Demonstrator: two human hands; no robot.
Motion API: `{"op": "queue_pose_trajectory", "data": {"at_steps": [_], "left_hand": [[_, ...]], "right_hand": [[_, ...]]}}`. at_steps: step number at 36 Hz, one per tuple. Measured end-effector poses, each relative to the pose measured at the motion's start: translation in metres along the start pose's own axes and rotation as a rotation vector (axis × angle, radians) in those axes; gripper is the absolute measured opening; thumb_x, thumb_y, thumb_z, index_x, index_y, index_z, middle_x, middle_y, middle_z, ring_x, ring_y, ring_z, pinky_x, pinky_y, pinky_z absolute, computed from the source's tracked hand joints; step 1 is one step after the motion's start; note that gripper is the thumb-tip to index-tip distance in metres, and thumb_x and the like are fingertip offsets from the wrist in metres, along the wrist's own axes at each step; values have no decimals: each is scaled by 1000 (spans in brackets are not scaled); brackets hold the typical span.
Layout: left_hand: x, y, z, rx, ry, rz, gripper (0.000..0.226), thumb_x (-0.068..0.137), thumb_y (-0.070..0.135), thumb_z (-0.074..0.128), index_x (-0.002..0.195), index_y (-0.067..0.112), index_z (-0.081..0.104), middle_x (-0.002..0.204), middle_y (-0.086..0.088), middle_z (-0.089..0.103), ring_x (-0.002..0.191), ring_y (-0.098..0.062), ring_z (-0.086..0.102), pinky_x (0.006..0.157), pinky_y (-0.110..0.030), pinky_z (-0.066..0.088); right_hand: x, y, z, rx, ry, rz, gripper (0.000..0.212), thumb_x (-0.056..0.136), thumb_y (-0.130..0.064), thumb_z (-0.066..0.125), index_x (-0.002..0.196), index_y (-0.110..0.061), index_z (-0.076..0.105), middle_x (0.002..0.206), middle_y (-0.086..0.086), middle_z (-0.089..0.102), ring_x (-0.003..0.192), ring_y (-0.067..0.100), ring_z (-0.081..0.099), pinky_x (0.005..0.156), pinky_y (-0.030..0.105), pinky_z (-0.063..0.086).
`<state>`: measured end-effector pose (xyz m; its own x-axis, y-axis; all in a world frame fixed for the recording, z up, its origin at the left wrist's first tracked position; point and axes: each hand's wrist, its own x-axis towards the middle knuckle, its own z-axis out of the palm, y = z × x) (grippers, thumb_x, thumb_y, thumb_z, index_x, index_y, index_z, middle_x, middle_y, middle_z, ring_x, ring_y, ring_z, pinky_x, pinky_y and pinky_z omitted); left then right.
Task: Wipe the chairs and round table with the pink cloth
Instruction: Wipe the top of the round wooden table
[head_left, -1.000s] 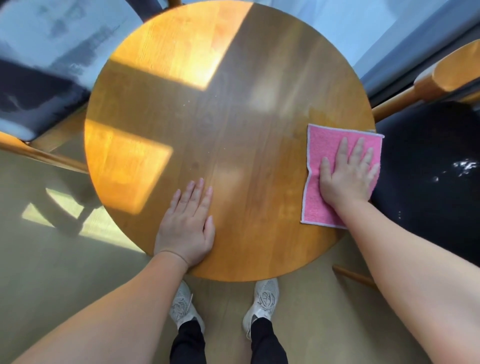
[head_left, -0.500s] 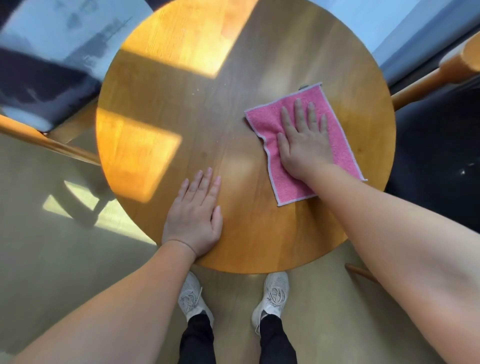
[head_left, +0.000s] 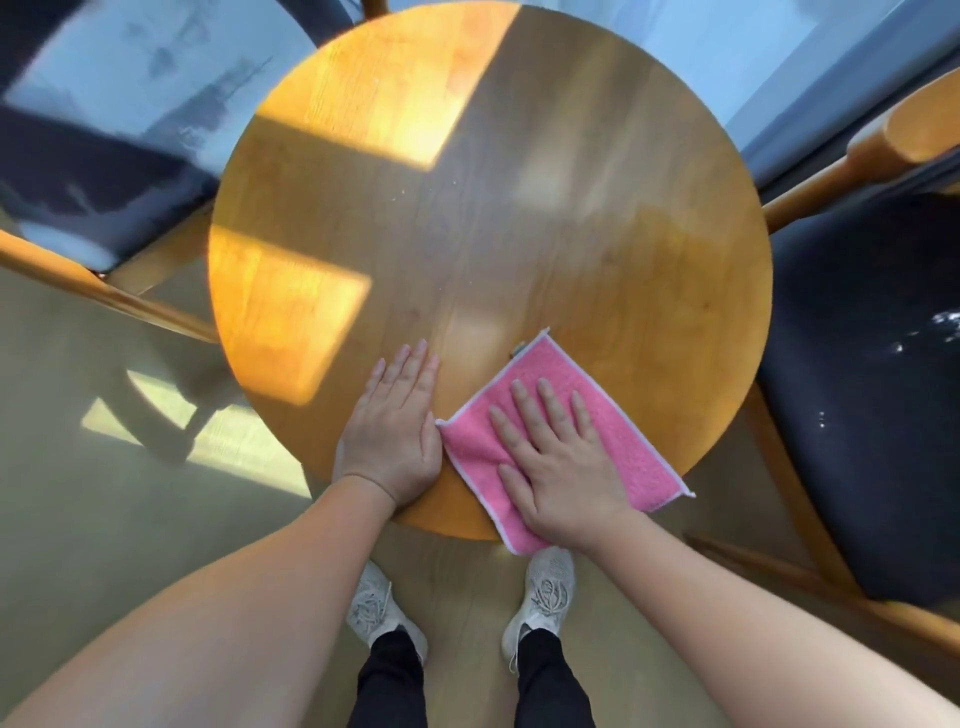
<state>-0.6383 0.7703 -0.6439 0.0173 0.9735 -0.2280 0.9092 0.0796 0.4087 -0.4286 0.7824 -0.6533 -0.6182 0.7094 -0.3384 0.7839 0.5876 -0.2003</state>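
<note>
My right hand (head_left: 563, 467) lies flat on the pink cloth (head_left: 626, 447), fingers (head_left: 524, 402) straight and spread, pressing it onto the round counter (head_left: 519, 234) at about 5 o'clock on its top. The cloth's near corner hangs over the counter's rim, and its left corner sits just beside the thumb of my left hand (head_left: 395, 431). That hand rests flat on bare wood at 6 o'clock, fingers straight and together, holding nothing. A dark-cushioned chair (head_left: 872, 389) stands at 3 o'clock, another chair (head_left: 104, 130) at 10 o'clock. My pale shoes (head_left: 543, 597) stand on the floor below the rim.
</note>
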Motion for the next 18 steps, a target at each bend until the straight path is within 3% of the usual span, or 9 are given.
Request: {"op": "queue_pose_trajectory", "data": {"at_steps": [4, 7, 9, 11, 14, 18], "left_hand": [[-4, -3, -4, -103, 14, 27, 62, 81, 22, 27, 135, -2, 45, 144, -18, 38, 136, -31, 33, 115, -39, 13], [-6, -15, -12, -113, 30, 41, 59, 81, 21, 29, 130, -6, 49, 140, -24, 42, 132, -38, 38, 112, -43, 19], [-5, -30, -19, -24, 32, 0, 61, 83, 25, 28, 132, -5, 48, 142, -24, 39, 134, -36, 35, 113, -42, 17], [-5, -46, -27, 66, 15, -56, 64, 85, 30, 25, 136, -3, 43, 147, -20, 34, 137, -32, 31, 114, -39, 11], [-1, -65, -35, 151, 23, -38, 62, 85, 30, 28, 135, -3, 44, 147, -20, 35, 135, -34, 34, 113, -43, 16], [7, -79, -35, 135, 61, -26, 59, 85, 28, 33, 136, 1, 44, 147, -18, 36, 136, -32, 33, 112, -44, 19]], "right_hand": [[-3, -1, -9, 76, 7, 15, 62, 97, -52, 19, 152, -24, 17, 160, 5, 9, 149, 32, 5, 119, 47, -6], [-2, -20, -11, 191, 128, 318, 66, 95, -49, 18, 153, -16, 16, 160, 14, 8, 149, 32, 4, 119, 47, -4], [6, -37, -8, 209, 97, 557, 69, 96, -49, 14, 155, -14, 6, 161, 19, 0, 149, 34, -3, 118, 47, -9], [16, -49, -2, 225, 38, 683, 70, 98, -50, 14, 154, -13, -7, 160, 21, -12, 148, 34, -14, 118, 50, -12], [25, -63, 7, 162, 6, 570, 70, 98, -51, 12, 147, -14, -19, 155, 16, -27, 144, 35, -27, 115, 51, -19], [18, -63, 8, 91, -15, 220, 68, 96, -54, 14, 151, -19, -6, 157, 9, -18, 144, 34, -23, 114, 46, -22]]}}
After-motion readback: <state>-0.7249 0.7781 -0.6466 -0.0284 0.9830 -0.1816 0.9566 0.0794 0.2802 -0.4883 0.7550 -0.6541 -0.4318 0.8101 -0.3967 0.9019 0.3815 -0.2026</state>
